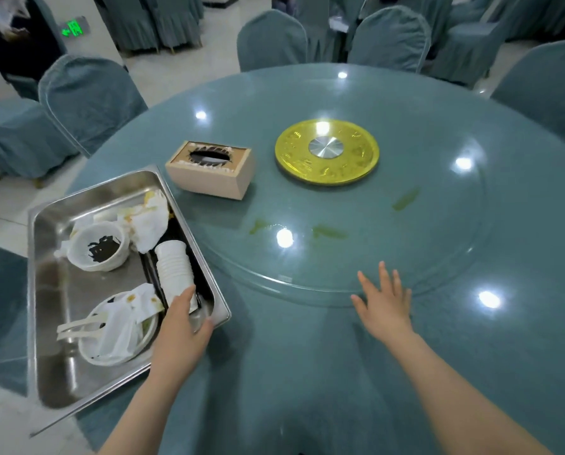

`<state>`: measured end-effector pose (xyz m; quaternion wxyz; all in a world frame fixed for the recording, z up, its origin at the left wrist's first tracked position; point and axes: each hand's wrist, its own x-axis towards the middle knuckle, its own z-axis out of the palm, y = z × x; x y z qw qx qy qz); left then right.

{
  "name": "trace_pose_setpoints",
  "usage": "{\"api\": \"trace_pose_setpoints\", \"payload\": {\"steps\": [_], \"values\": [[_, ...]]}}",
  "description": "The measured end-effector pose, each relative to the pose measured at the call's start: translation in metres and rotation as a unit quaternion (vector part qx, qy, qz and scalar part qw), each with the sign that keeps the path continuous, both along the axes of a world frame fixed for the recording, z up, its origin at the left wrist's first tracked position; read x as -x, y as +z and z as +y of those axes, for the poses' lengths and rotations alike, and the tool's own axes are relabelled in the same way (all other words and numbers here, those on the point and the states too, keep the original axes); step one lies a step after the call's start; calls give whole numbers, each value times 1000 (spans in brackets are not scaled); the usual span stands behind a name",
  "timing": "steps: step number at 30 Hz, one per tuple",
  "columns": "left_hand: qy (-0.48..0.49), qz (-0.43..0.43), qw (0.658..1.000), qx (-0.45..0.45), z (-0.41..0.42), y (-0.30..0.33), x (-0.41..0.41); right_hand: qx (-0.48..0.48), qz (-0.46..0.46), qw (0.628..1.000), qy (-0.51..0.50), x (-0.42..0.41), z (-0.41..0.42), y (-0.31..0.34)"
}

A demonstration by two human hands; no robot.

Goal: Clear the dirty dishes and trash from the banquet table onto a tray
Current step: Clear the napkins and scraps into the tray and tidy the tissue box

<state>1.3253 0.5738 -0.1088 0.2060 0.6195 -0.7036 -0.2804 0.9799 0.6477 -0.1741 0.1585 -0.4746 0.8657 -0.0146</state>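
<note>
I see even, fairly bright indoor light from overhead. Round white glare spots dot the glass tabletop (406,257) from nine o'clock round to four. The steel tray (49,323) gleams softly. Shadows are faint. Wide-angle bending curves the chairs (90,100) near the edges; detail is slightly soft.

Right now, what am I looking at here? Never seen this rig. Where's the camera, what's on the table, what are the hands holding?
No robot: one wide-angle camera on a person's head, looking down at their bare hands. The left hand reaches into the steel tray at the table edge, fingers around the stacked cups. The tray also holds a bowl with dark residue, a plate and soiled napkins. The right hand is open, flat by the glass turntable. Left on the table: a tissue box, a gold disc, greenish smears.
</note>
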Motion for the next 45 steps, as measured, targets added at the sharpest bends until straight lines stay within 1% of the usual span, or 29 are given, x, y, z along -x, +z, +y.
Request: {"api": "trace_pose_setpoints", "payload": {"steps": [6,10,12,15,19,23,27,30,35,39,41,43,45], "values": [[8,5,1000,4,-3,2,4,9,-19,1000,-12,4,-3,-1],[2,3,1000,4,-7,2,9,50,-85,995,-35,4,-4,1],[1,3,1000,4,-8,1,14,48,-98,994,-27,4,-4,0],[-1,15,1000,6,-9,2,21,35,-84,995,-49,10,-2,-2],[-9,32,999,12,-12,3,26,22,-39,995,-86,33,3,0],[-13,20,1000,1,-18,3,27,11,-21,995,-99,47,5,7],[-18,-10,1000,-2,-24,1,34,29,-21,993,-111,45,10,9],[-35,-25,999,4,-33,2,46,78,-5,993,-90,33,-2,15],[-64,-28,997,38,-74,14,72,189,-62,980,-24,3,-55,42],[-65,-30,996,61,-123,25,98,226,-82,970,30,-15,-95,63],[-76,-44,996,31,-147,25,110,233,-93,967,48,-23,-114,71],[-105,-79,991,-7,-161,17,119,240,-102,964,50,-29,-133,78],[-129,-79,987,-49,-164,5,126,230,-96,967,43,-34,-151,80]]}}
